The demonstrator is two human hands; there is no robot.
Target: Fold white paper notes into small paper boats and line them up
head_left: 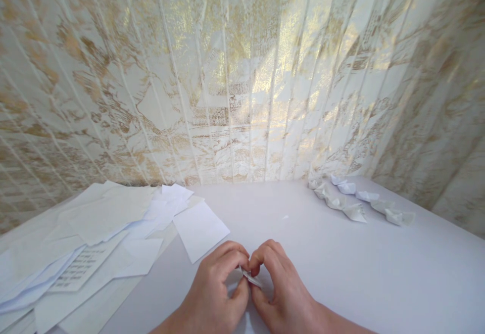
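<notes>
Near the front of the white table, my left hand [222, 286] and my right hand [280, 283] meet, thumbs and fingers pinched together. Between them is a small folded piece of paper [250, 277], mostly covered by the fingers; its full shape cannot be seen. Both hands are closed on it. Just beyond my left hand lies a square sheet of white paper [201, 230], flat on the table.
Loose white papers [109, 212] overlap in a heap at left, including one printed sheet [81, 268]. Several folded paper boats [335, 200] stand in two rows at the back right. A tiny paper scrap [285, 217] lies mid-table. A patterned curtain [227, 81] hangs behind the table [359, 273].
</notes>
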